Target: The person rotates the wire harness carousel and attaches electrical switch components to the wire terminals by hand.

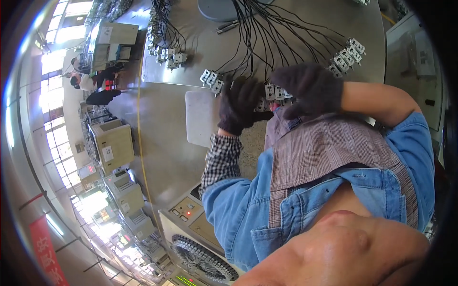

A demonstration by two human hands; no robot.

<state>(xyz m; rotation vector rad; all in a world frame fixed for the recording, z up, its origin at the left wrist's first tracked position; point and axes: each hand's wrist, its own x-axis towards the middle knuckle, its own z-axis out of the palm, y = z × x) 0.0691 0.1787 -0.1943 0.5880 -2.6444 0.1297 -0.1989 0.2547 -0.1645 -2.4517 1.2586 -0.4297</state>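
My left hand (242,106), in a dark fuzzy glove with a checked cuff, rests on a row of white socket parts (275,92) wired with black cables (260,33). My right hand (310,87), gloved the same and bare at the forearm, curls over the same row from the right. The gloves hide whether either hand grips a part. More white socket parts lie in clusters on the grey metal table (305,28): one (212,78) left of my left hand, another (347,55) beyond my right hand.
A pale flat board (200,119) lies left of my left hand. A round grey base (219,9) stands at the table's far side. Beige machines (114,145) and a control panel with a fan (200,255) stand left and below. Other people (86,82) work far left.
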